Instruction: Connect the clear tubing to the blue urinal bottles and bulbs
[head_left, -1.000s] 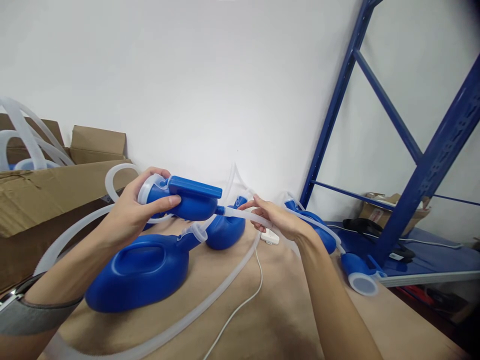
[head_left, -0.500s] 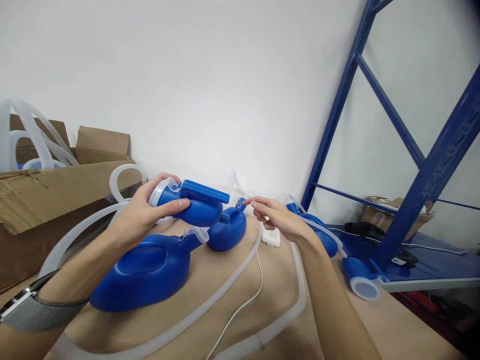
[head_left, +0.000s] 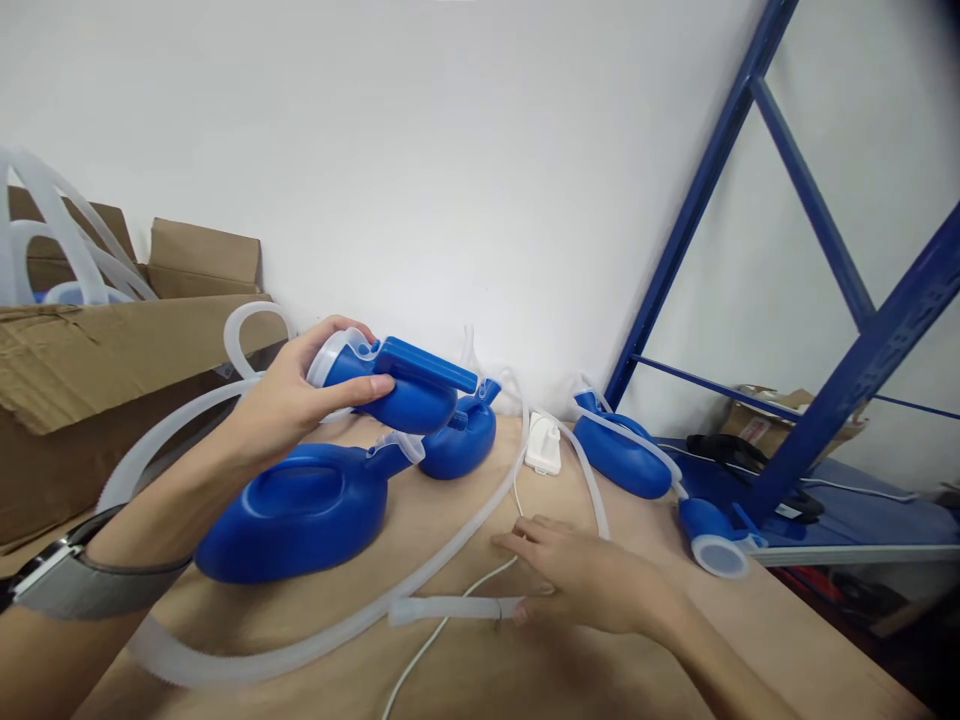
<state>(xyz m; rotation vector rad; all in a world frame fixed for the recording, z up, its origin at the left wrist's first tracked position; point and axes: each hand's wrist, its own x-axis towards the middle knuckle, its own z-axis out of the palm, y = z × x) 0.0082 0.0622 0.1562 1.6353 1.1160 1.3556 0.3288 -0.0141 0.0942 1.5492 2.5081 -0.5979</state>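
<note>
- The left hand (head_left: 296, 400) holds a small blue plastic bottle (head_left: 405, 385) up above the worktop (head_left: 600, 660); its fingers (head_left: 367, 385) are curled firmly around the bottle's neck end, thumb along the near side, beside the translucent cap.
- The right hand (head_left: 581, 575) lies low on the worktop, palm down, fingers loosely spread and only slightly bent. Its fingertips touch the end of a translucent tube (head_left: 450, 608) lying flat there (whether they pinch it cannot be told).
- A larger blue bottle (head_left: 300, 510) lies on the worktop just under the held one, with another blue bottle (head_left: 457, 440) behind it.
- A white cable (head_left: 450, 620) passes under the tube end, near a white plug (head_left: 543, 445).
- A cardboard box (head_left: 112, 370) stands at the left, a blue rack (head_left: 847, 390) at the right.
- No label or writing can be read on anything.
</note>
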